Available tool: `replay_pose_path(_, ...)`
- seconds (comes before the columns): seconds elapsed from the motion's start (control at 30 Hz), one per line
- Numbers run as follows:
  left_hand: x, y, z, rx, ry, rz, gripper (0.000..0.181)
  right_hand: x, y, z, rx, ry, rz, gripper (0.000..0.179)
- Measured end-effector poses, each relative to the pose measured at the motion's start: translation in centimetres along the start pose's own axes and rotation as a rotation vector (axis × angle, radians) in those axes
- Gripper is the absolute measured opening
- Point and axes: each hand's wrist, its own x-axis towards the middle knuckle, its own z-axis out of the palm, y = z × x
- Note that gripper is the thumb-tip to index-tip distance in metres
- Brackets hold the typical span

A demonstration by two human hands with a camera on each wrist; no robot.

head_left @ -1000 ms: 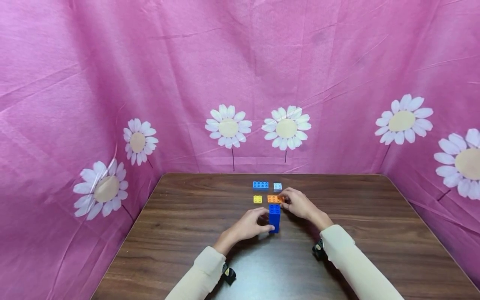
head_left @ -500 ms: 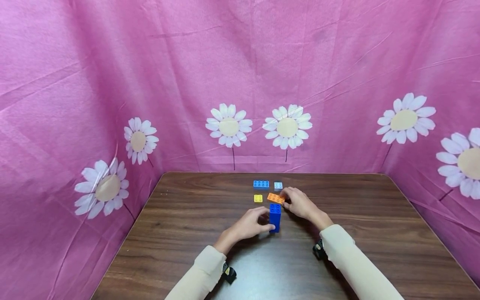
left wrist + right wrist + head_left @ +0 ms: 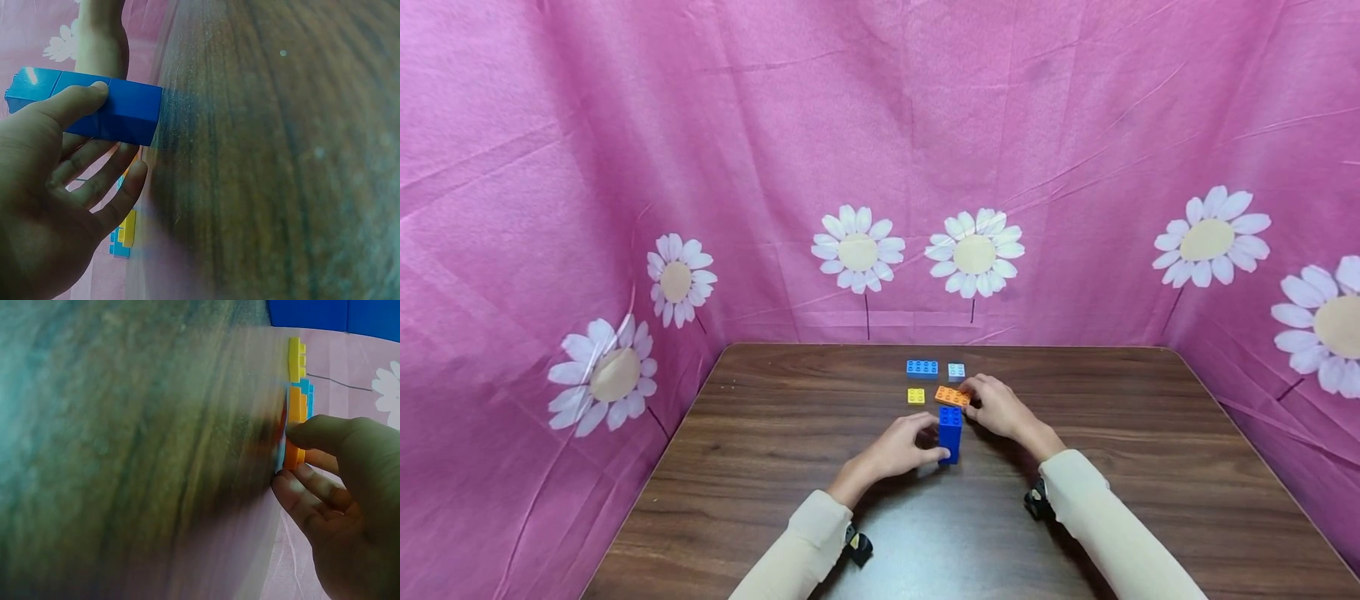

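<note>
An upright stack of dark blue toy bricks (image 3: 950, 437) stands on the table. My left hand (image 3: 898, 446) holds this stack from the left; in the left wrist view the thumb lies across its near face and the fingers reach behind it. Just behind the stack lies a flat orange brick (image 3: 951, 396), slightly turned. My right hand (image 3: 998, 408) pinches its right end, and in the right wrist view the thumb presses on the side of the orange brick (image 3: 295, 447) with fingers around the other side.
A small yellow brick (image 3: 916, 397) lies left of the orange one. Farther back sit a lighter blue long brick (image 3: 922, 369) and a small pale blue brick (image 3: 956, 372). The brown wooden table (image 3: 760, 467) meets a pink flowered curtain (image 3: 760, 167) at its back edge.
The orange brick has turned slightly, its right end swinging toward me under the right hand. The left hand and the blue stack have stayed in place.
</note>
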Motion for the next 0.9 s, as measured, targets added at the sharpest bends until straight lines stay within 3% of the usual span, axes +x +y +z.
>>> replay_pose_path(0.57,0.2,-0.1,0.1,0.026,0.008,-0.002,0.041,-1.3,-2.6,-3.5,0.177,0.093,-0.068,0.033)
replay_pose_path(0.9,0.0,-0.5,-0.4,-0.066,-0.021,-0.024,0.049,-2.2,-4.9,-5.1,0.214,0.118,-0.134,0.032)
